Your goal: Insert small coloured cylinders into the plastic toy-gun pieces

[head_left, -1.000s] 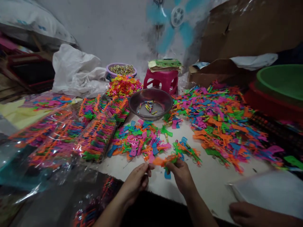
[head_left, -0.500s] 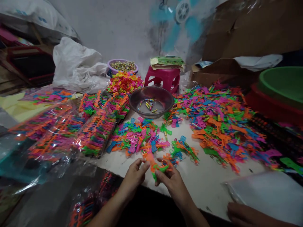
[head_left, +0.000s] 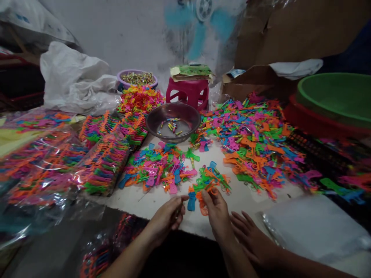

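My right hand [head_left: 216, 210] is closed in a pinch on an orange plastic toy gun [head_left: 203, 206], low over the front of the white table [head_left: 162, 200]. To its left, my left hand [head_left: 169, 216] has its fingers curled, the index fingertip close to a blue toy gun [head_left: 191, 201]; what its curled fingers hold, if anything, is hidden. Just beyond my hands lies a small cluster of green and orange toy guns [head_left: 208, 175]. A larger mixed pile of toy guns [head_left: 158, 168] spreads to the left of it.
Another person's hand [head_left: 252, 239] rests beside my right wrist, near clear plastic bags [head_left: 315, 224]. A metal bowl [head_left: 174, 135] holds a few small colourful tubes. Bagged toy guns [head_left: 104, 166] stand left; a big loose heap [head_left: 255, 143] covers the right. A fan [head_left: 199, 23] hangs behind.
My hands have moved apart, and the orange toy gun is now in my right hand alone. The other person's hand has come in beside my right wrist. The view has turned slightly right.
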`<state>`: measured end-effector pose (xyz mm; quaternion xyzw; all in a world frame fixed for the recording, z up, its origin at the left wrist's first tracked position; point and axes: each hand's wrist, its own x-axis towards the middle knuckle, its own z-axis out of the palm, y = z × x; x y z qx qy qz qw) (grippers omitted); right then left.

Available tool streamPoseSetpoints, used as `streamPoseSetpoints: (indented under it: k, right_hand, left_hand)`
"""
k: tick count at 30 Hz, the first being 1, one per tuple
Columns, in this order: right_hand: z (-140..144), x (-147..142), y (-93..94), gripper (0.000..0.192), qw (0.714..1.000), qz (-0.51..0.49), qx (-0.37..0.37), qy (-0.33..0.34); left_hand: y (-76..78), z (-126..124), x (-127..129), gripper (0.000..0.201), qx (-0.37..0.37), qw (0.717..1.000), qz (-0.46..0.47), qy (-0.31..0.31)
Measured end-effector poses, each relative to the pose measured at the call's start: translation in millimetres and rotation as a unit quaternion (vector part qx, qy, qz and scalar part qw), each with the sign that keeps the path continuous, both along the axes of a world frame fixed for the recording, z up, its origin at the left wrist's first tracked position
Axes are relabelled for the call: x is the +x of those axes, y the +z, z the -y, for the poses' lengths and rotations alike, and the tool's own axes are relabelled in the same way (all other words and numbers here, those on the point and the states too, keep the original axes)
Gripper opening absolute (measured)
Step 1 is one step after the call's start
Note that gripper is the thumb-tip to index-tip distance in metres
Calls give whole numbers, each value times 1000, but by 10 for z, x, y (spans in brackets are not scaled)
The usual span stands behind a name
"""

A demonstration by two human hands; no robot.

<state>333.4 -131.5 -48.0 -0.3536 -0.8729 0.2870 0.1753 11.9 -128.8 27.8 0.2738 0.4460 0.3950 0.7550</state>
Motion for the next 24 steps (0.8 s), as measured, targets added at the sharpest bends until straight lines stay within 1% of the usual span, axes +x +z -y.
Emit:
streamPoseSetpoints:
  k: [1,3,6,8,11,13,14,15,16,17,18,19,20,21,22,23,24]
  right_hand:
    - [7,63,-80,60,999,39,32,18]
    - [13,86,-171,63,992,80,89,40]
    - [-1,20,-187,64,984,96,143,46]
    - [-22,-2,-172,62,981,103,158,44]
    - [-48,47,-157,60,978,105,171,46]
    - [-32,85,-144,58,981,90,165,47]
    - [-9,75,-131,54,985,73,154,37]
    - [22,26,-112,49,989,47,141,10]
    - [57,-73,-86,42,991,8,129,-37]
    - [88,-231,-53,36,986,-44,119,-104]
    - [108,-448,-11,34,972,-102,105,-184]
    - [108,-714,38,36,945,-165,91,-267]
    - [85,-1009,94,35,919,-216,54,-327]
    - [34,-1307,157,34,897,-248,-8,-364]
    - [-44,-1577,228,34,881,-265,-74,-385]
    - [-149,-1789,307,35,882,-267,-95,-377]
    - [-277,-1921,392,35,883,-268,-107,-369]
  left_hand:
    - [2,-3,-10,40,14,1000,-2,7]
    - [-4,-1,-40,38,31,999,-8,16]
    - [-37,17,-93,32,22,999,-10,32]
    - [-58,29,-118,33,14,999,-12,42]
    - [-68,39,-132,33,11,998,-18,53]
    - [-63,44,-129,33,21,997,-30,61]
    - [-59,48,-126,33,32,996,-42,70]
    - [-56,54,-123,33,43,994,-59,81]
    - [-56,61,-120,33,52,992,-74,91]
    - [-60,70,-116,33,57,990,-85,99]
    - [-70,79,-111,33,59,989,-89,104]
    - [-86,86,-105,33,56,989,-85,106]
    - [-107,90,-96,33,49,990,-74,106]
    - [-134,89,-87,34,39,992,-60,105]
    - [-163,83,-79,35,28,994,-43,101]
    - [-193,71,-74,36,15,995,-26,98]
    - [-221,54,-77,40,0,995,-12,95]
